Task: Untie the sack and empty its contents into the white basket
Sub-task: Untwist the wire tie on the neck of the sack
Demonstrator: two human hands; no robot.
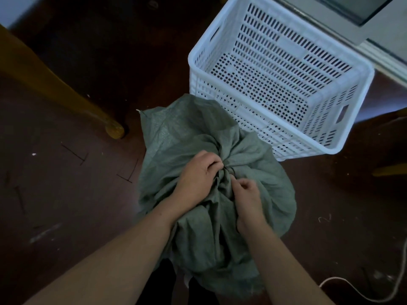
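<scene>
A grey-green woven sack stands on the dark floor in front of me, its neck gathered and bound by a thin dark tie. My left hand has its fingers curled at the tie on the bunched neck. My right hand pinches the fabric and tie just right of the knot. The sack's contents are hidden. A white perforated plastic basket stands tilted just behind and to the right of the sack, touching it, with nothing inside.
A yellow wooden furniture leg slants across the left. A grey cabinet stands behind the basket. A white cord curls on the floor at lower right. Dark brown floor lies to the left.
</scene>
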